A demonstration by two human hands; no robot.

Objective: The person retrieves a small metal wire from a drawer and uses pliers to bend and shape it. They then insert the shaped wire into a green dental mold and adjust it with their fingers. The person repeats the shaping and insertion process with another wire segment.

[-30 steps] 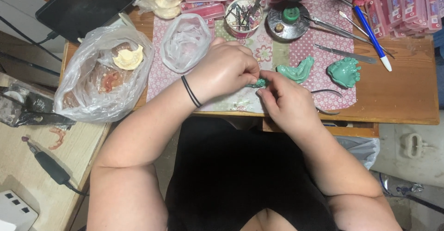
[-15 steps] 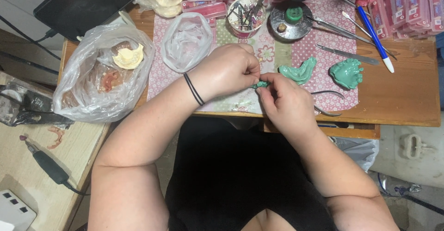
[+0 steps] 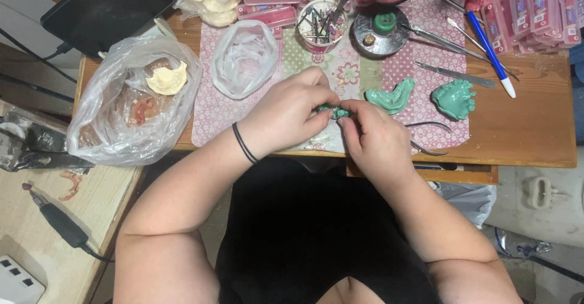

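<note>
Green piece: a small green lump (image 3: 336, 111), mostly hidden by fingers; only a sliver shows, so its shape cannot be told.
Where it is: pinched between both hands, above the near edge of the wooden table (image 3: 523, 139), over the pink patterned mat (image 3: 210, 118).
Left hand: left hand (image 3: 286, 114) curled, fingertips closed on the green lump from the left; a black band sits on the wrist.
Right hand: right hand (image 3: 378, 141) closed on the same lump from the right, thumb and forefinger meeting it, back of the hand up.
Neighbours right: two green moulded casts (image 3: 389, 97) and (image 3: 453, 99) lie on the mat, just beside the right hand but apart from it.
Neighbours left: a crumpled clear bag (image 3: 244, 60) near the left hand; a larger plastic bag (image 3: 115, 121) at the table's left end.
Open room: bare mat lies left of the left hand; bare wood shows right of the casts.
</note>
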